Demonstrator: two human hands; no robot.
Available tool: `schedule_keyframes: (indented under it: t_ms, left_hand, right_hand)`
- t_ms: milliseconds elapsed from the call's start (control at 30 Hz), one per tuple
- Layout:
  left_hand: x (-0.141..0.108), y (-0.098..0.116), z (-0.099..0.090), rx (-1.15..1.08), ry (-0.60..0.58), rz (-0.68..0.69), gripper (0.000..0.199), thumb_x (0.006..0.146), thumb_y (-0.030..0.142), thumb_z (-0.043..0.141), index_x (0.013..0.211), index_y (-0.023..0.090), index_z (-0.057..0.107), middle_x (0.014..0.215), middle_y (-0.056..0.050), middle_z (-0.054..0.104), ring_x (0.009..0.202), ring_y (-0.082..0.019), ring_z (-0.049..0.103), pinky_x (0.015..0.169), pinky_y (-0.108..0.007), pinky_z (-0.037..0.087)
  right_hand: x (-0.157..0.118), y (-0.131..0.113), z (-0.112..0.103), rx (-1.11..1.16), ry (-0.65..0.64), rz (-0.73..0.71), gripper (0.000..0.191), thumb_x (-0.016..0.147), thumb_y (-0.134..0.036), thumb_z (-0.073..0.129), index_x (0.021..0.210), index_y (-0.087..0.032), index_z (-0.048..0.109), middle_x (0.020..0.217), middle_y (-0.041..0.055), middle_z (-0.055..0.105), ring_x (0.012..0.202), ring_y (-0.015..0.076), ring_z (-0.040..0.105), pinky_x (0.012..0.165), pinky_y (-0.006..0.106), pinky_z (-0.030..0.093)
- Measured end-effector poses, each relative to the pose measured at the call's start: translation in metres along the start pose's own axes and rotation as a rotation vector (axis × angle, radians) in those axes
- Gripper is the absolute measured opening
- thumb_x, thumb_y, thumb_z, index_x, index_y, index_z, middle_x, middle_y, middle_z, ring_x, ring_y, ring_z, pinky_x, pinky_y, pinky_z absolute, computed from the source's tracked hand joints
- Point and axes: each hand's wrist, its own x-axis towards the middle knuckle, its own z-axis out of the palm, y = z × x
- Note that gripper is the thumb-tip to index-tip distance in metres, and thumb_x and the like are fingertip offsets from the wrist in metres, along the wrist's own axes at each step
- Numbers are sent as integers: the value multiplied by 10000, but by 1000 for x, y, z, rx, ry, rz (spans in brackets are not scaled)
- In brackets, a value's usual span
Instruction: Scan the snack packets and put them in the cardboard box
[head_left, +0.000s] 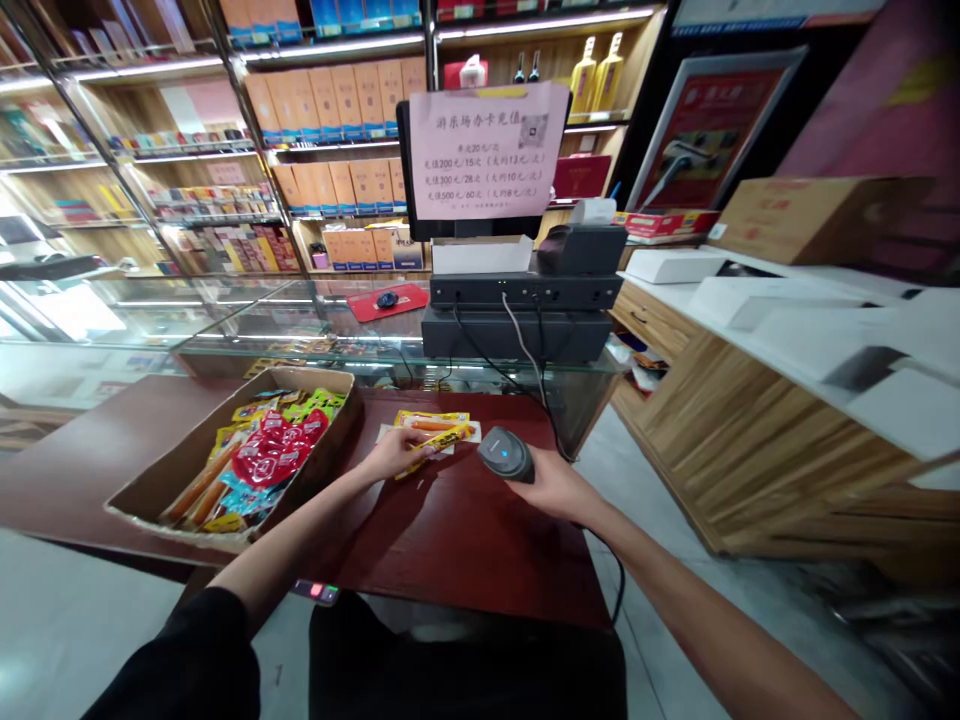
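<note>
table [465, 545] beneath yellow packets [448, 437], lit shelves [337, 48] beyond

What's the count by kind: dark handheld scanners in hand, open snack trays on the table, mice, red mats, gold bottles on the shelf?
Dark handheld scanner: 1
Open snack tray: 1
Mouse: 1
Red mat: 1
Gold bottles: 2
Total: 6

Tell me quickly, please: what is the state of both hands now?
Left hand: closed, holding a yellow packet.
Right hand: closed around a dark scanner.
</note>
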Motion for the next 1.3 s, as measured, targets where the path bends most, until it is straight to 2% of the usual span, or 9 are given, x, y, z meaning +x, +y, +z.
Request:
schedule_keyframes:
  t_ms: [100, 200, 300, 400, 533, 733, 867, 1033, 1300]
  left_hand:
    - [1, -1, 1, 13, -140, 28, 307, 703, 437, 744, 842, 166, 784, 709, -34, 710, 617, -153, 595, 573, -221, 418]
    - [2, 1, 4, -121, -181, -32, 311, 671, 420, 782, 817, 145, 784, 693, -41, 710, 586, -136, 586, 548, -214, 411]
    - [2, 6, 9, -335, -175, -163, 290, 618, 357, 841, 786, 131, 772, 731, -62, 726, 613, -134, 612, 579, -217, 449]
    - [5, 15, 15, -623, -164, -313, 284, 639, 296, 847, 847, 126, 756, 811, -82, 742, 680, -143, 659, 649, -226, 508]
    - [8, 29, 23, -895, -98, -353, 258, 692, 200, 821, 913, 126, 712, 886, -89, 740, 761, -157, 700, 727, -251, 562]
    - [13, 36, 26, -971, 18, -380, 171, 769, 111, 746, 889, 74, 631, 875, -141, 727, 756, -201, 726, 730, -324, 618]
    - [16, 32, 23, -1046, 87, -471, 143, 838, 158, 689, 884, 39, 624, 800, -156, 714, 692, -180, 725, 697, -255, 624]
    - [12, 28, 22, -1033, 172, -415, 169, 790, 148, 743, 878, 56, 632, 804, -120, 720, 651, -143, 713, 710, -225, 625]
    - [5, 31, 20, -1024, 175, -410, 50, 851, 92, 650, 885, 55, 647, 827, -116, 729, 653, -128, 705, 683, -213, 612]
  right_hand:
    - [1, -1, 2, 1, 1, -2, 320, 749, -276, 636, 1050, -172, 661, 1002, 90, 742, 929, 268, 692, 813, 326, 498]
    - [0, -4, 1, 12, -3, -17, 325, 744, -265, 636, 1056, -181, 667, 1002, 83, 746, 914, 266, 695, 810, 328, 501]
    - [-1, -7, 1, 20, -8, -30, 335, 743, -252, 638, 1070, -187, 667, 1022, 81, 744, 934, 264, 692, 822, 327, 500]
    - [-2, -11, 1, 27, -12, -28, 341, 741, -250, 647, 1076, -192, 665, 1035, 83, 743, 950, 268, 690, 827, 331, 501]
    - [-2, -15, 1, 28, -17, -16, 362, 738, -246, 657, 1096, -190, 665, 1038, 88, 743, 957, 273, 690, 826, 333, 502]
    - [-2, -14, 1, 23, -32, -21, 357, 750, -254, 643, 1099, -184, 661, 1043, 84, 741, 968, 266, 689, 815, 317, 500]
    - [-3, -12, 0, 13, -31, -24, 338, 763, -264, 628, 1090, -185, 656, 1022, 82, 741, 952, 262, 690, 807, 317, 499]
    - [-2, -11, 0, 16, -8, -21, 292, 765, -255, 620, 1043, -178, 663, 984, 79, 744, 913, 255, 693, 794, 313, 502]
    - [2, -13, 1, 32, -1, -13, 318, 753, -257, 633, 1056, -168, 675, 1005, 90, 744, 935, 269, 692, 810, 329, 505]
